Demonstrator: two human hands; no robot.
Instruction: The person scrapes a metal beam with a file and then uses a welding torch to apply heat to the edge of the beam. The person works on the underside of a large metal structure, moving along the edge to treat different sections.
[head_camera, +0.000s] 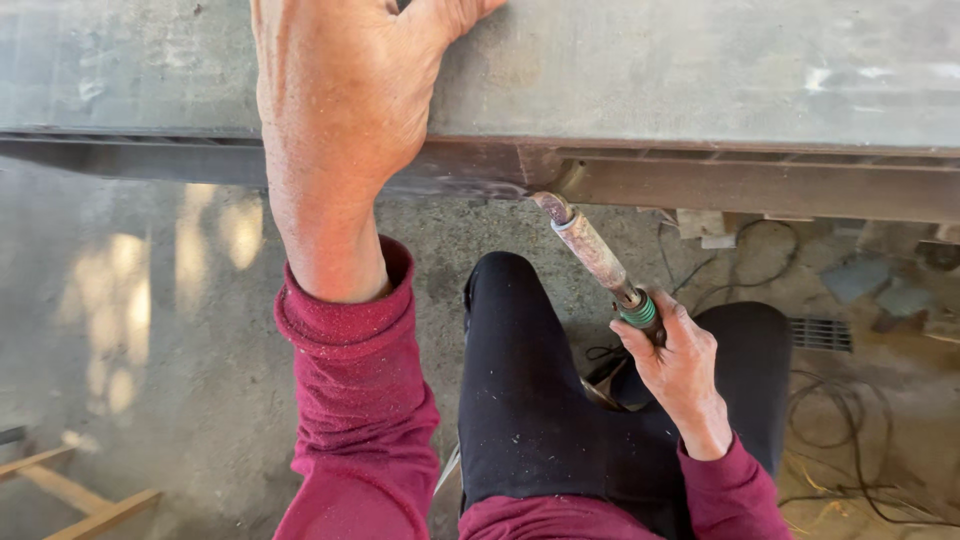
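Observation:
My left hand (345, 90) lies palm down on the grey metal top (700, 70) of a steel frame, its fingers past the upper edge of the view. My right hand (680, 370) grips a rusty rod-shaped tool with a green-wrapped collar (597, 255). The tool's tip touches the underside edge of the rusty steel beam (760, 185) beneath the top. Both arms wear dark red sleeves speckled with dust. My legs in black trousers (530, 400) are bent below the beam.
A dusty concrete floor (150, 330) lies beneath. Black cables (850, 440) trail over it at the right. A floor drain grate (820, 335) and grey stone pieces (880, 285) sit at the right. Wooden slats (70, 490) show at the lower left.

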